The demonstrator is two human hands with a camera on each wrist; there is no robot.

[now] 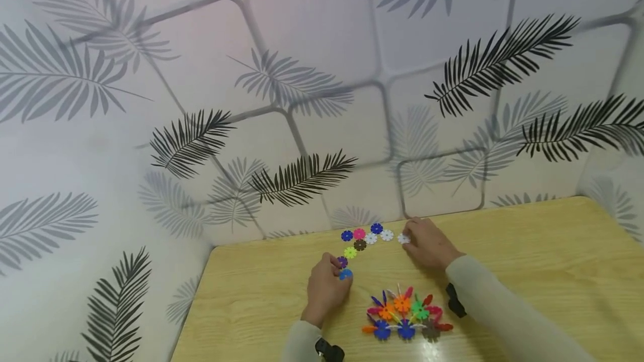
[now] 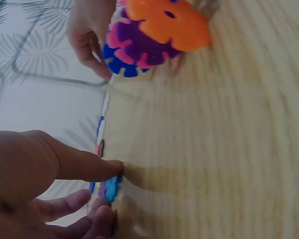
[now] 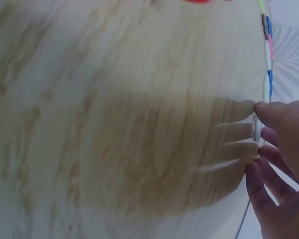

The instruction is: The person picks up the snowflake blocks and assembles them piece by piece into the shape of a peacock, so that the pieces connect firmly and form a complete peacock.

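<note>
My left hand is low over the table, holding a light blue notched plastic disc between thumb and fingers. A purple disc lies right by its fingertips. In the left wrist view, the thumb rests on the upper edge of that light blue disc. Farther right, near the wall, my right hand has thumb and fingertips around a white disc. The right wrist view shows this white disc edge-on, flat at the tabletop. Part of it is hidden by the fingers.
Between the hands runs a curved line of flat discs, including yellow, brown, pink and dark blue. Closer to me, a built cluster of interlocked colored discs stands on the wooden table. A leaf-patterned wall borders the far edge.
</note>
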